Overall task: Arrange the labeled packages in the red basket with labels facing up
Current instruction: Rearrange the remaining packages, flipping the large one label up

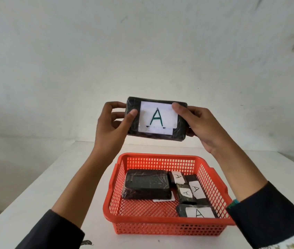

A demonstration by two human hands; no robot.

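I hold a large black wrapped package (178, 131) up in the air above the red basket (153, 219), its white label with a green "A" turned toward the camera. My left hand (113, 123) grips its left end and my right hand (199, 123) its right end. Inside the basket, a big black package (147, 185) lies on the left with its label underneath, a white corner sticking out below it. On the right lie several small black packages (185, 192) with "A" labels up, one (196, 211) at the front right corner.
The basket stands on a white table (43, 180) whose far edge runs just behind it. A plain white wall rises behind. A small dark mark (87, 243) sits near the table's front edge by my left sleeve.
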